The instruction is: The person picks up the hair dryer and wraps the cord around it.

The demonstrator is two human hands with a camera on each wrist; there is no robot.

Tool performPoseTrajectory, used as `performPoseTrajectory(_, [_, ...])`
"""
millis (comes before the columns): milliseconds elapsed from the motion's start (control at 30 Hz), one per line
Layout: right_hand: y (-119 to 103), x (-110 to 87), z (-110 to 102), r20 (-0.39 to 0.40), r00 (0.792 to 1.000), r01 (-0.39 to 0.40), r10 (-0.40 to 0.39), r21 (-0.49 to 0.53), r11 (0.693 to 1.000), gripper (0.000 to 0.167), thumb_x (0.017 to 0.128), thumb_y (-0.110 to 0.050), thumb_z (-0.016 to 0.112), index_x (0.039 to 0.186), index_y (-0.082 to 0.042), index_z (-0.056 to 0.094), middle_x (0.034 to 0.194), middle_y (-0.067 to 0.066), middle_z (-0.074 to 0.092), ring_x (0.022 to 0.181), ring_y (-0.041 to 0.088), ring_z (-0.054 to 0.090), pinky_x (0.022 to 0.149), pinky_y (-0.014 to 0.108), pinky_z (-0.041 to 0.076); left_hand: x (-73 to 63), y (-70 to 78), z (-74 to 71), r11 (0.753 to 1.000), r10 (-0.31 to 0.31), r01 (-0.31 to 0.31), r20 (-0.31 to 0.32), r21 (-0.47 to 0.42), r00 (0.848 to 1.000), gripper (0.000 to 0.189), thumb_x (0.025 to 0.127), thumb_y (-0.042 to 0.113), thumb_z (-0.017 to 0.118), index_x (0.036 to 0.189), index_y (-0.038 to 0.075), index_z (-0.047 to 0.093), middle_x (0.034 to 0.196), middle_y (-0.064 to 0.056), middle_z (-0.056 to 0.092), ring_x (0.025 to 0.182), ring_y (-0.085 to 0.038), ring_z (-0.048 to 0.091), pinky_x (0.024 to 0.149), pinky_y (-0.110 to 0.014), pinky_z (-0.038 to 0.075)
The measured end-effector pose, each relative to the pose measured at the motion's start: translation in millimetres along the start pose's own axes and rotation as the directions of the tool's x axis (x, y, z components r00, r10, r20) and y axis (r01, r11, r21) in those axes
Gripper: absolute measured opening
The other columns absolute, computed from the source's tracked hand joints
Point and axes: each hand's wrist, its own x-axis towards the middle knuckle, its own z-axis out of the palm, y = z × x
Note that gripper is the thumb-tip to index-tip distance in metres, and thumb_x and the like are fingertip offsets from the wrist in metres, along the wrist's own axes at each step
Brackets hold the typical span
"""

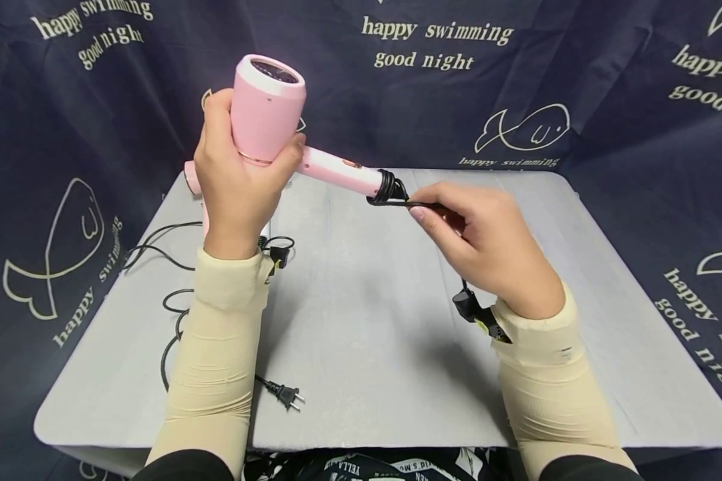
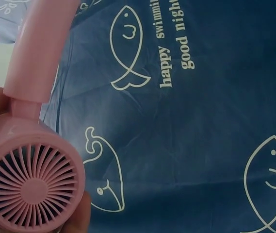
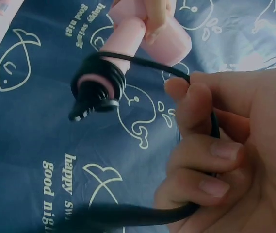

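Judging from here, cord work's in hand, probably winding; could be unwinding, can't tell. Dryer (image 1: 267,110) is held up over the tabletop (image 1: 361,300), black coils (image 1: 387,187) round the end of its handle (image 1: 341,174). The left grip (image 1: 237,180) is wrapped round its barrel (image 1: 259,137), thumb on one side, fingers on the other. The right grip (image 1: 490,234) pinches the cord (image 3: 152,67) just off the handle end. Next move, my read: left braces, right takes the cord round with light tension; slack could let turns slip off the tip. Right wrist view shows the coils end-on and the cord running past the curled fingers and out below; in head view the hand hides most of that. Left wrist view has the vaned grille (image 2: 33,191), which head misses; head gives the dark end (image 1: 275,71). Only head shows the plug (image 1: 284,395) and leads (image 1: 164,364) on the tabletop; can't confirm whose plug. Another pink piece (image 1: 192,178) sits behind the left grip, mostly hidden.
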Motion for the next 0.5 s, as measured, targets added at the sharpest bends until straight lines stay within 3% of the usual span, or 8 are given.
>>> performPoseTrajectory(133, [-3.2,3.1,-5.4,-0.070,0.997,0.038,-0.037,0.005,0.999,0.007,0.093,-0.008,0.075,0.098,-0.009,0.079,0.075,-0.004,0.059,0.062,0.008,0.041,0.058,0.020,0.031,-1.5,5.0,-0.6,1.000,0.016,-0.016,0.039,-0.019,0.999,0.063,0.070,0.032,0.087,0.124,0.009,0.063,0.108,-0.001,0.067,0.095,-0.011,0.059,0.084,-0.026,0.046])
performPoseTrajectory(267, [-11.5,7.2,-10.5,-0.130,0.989,0.069,-0.069,-0.002,0.998,0.006,0.088,-0.003,0.079,0.094,-0.003,0.079,0.069,0.001,0.053,0.062,0.008,0.038,0.058,0.019,0.028,-5.2,13.7,-2.5,0.996,0.037,-0.031,0.075,-0.078,0.997,0.061,0.069,0.025,0.088,0.122,0.007,0.065,0.106,-0.001,0.069,0.092,-0.011,0.059,0.081,-0.026,0.046])
performPoseTrajectory(500, [-12.5,8.8,-15.1,-0.174,0.985,0.010,0.001,0.058,0.998,0.008,0.085,0.001,0.081,0.093,0.001,0.079,0.066,0.002,0.048,0.061,0.007,0.035,0.057,0.020,0.028,-10.4,31.8,-9.9,0.981,0.045,-0.018,0.134,-0.191,0.990,0.056,0.068,0.018,0.089,0.118,0.008,0.066,0.102,-0.001,0.071,0.091,-0.012,0.060,0.080,-0.026,0.046])
